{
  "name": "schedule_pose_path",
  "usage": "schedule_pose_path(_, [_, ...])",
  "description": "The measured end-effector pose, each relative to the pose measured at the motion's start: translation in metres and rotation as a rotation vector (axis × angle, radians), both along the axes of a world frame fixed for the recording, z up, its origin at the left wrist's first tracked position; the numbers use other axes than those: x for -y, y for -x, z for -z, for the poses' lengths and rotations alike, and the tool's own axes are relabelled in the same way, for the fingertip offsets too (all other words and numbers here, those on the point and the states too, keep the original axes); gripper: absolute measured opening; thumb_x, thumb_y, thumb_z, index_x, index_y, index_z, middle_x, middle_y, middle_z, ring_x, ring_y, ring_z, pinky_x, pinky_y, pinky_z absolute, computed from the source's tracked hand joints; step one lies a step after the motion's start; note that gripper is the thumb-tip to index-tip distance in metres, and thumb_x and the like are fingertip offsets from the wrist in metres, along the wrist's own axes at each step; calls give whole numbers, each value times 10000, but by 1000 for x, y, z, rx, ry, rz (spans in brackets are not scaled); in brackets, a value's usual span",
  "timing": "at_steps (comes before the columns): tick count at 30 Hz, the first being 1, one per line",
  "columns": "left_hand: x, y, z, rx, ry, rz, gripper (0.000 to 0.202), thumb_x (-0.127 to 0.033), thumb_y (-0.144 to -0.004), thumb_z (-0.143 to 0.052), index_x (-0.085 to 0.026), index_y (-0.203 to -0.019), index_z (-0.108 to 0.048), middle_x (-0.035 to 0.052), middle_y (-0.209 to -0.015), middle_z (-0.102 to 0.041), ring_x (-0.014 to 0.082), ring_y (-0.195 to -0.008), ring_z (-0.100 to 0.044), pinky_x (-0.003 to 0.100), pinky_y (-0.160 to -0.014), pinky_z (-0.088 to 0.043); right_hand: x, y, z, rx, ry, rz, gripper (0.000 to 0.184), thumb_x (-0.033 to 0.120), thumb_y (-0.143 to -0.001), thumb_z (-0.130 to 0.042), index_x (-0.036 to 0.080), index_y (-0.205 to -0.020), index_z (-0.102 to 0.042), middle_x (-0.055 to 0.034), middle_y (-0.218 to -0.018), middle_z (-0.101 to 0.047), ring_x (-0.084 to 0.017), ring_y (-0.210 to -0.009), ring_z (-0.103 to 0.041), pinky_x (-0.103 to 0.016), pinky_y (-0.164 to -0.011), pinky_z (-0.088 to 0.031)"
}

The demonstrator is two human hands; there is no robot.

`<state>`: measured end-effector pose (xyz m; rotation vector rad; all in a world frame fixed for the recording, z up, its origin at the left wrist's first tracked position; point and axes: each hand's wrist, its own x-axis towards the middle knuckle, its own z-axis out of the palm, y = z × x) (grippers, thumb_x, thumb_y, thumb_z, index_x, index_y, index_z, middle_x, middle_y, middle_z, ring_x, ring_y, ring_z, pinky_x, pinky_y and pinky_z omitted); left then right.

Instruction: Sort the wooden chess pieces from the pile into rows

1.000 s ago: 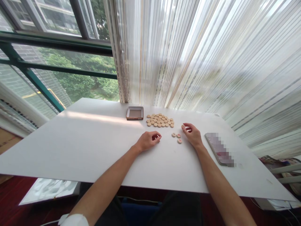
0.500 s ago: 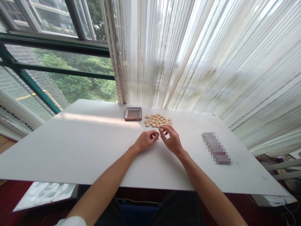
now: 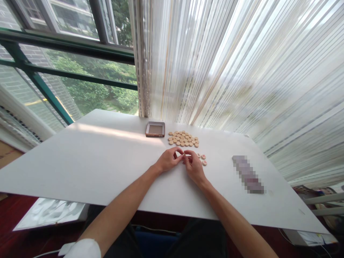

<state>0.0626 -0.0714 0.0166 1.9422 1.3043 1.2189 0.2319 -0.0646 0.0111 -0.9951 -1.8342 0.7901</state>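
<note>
My left hand [image 3: 168,162] and my right hand [image 3: 192,165] rest side by side on the white table [image 3: 94,157], fingertips meeting in a pinch over a small item I cannot make out. Just right of my right hand lie loose round wooden game pieces with red marks [image 3: 203,159]. Behind the hands sits a flat cluster of several tan wooden discs [image 3: 184,139]. Left of that cluster stands a small brown square box [image 3: 155,129], open and showing its inside.
A blurred flat rectangular object [image 3: 247,174] lies on the table to the right. Striped sheer curtains [image 3: 228,64] hang behind the table; a window [image 3: 67,71] with green frames is at the left. The table's front edge runs below my forearms.
My right hand moved left from beside the loose pieces to meet my left hand, fingertips now touching. The view shifted slightly.
</note>
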Motion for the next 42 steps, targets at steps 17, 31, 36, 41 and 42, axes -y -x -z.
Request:
schedule_pose_path(17, [0, 1, -3, 9, 26, -8, 166, -276, -849, -622, -200, -995, -604, 5, -940, -696, 103, -630, -620, 224, -623, -501, -4, -4, -3, -31, -28, -18, 240, 301, -941, -530, 218, -1126, -659, -83, -1090, -693, -205, -925, -683, -360, -834, -576])
schedule_pose_path(31, [2, 2, -4, -26, 36, -24, 188, -244, -815, -633, -211, -1000, -631, -24, -735, -671, 132, -624, -639, 231, -618, -500, -3, -3, -4, -77, -38, -42, 202, 290, -918, -539, 217, -1059, -663, -90, -1134, -655, -224, -1051, -639, -414, -897, -578])
schedule_pose_path(36, [2, 2, -4, -26, 26, -20, 189, -234, -811, -636, -214, -999, -634, -19, -775, -691, 131, -635, -649, 230, -629, -507, -4, -3, -3, -83, -12, -55, 198, 290, -922, -540, 208, -1072, -640, -92, -1140, -656, -217, -1021, -657, -400, -890, -576])
schedule_pose_path(41, [2, 2, -3, -25, 27, -12, 170, -238, -820, -626, -212, -988, -621, -7, -880, -710, 120, -635, -644, 230, -631, -510, -3, -2, -4, -71, 19, -45, 202, 347, -929, -542, 208, -1047, -629, -85, -1051, -691, -219, -952, -681, -393, -852, -583])
schedule_pose_path(42, [2, 2, -3, -20, 28, -7, 163, -244, -827, -621, -211, -987, -618, -3, -903, -711, 117, -634, -643, 229, -629, -510, -3, -2, -5, -70, 27, -40, 204, 359, -932, -538, 209, -1041, -624, -82, -1027, -698, -219, -931, -687, -390, -838, -585])
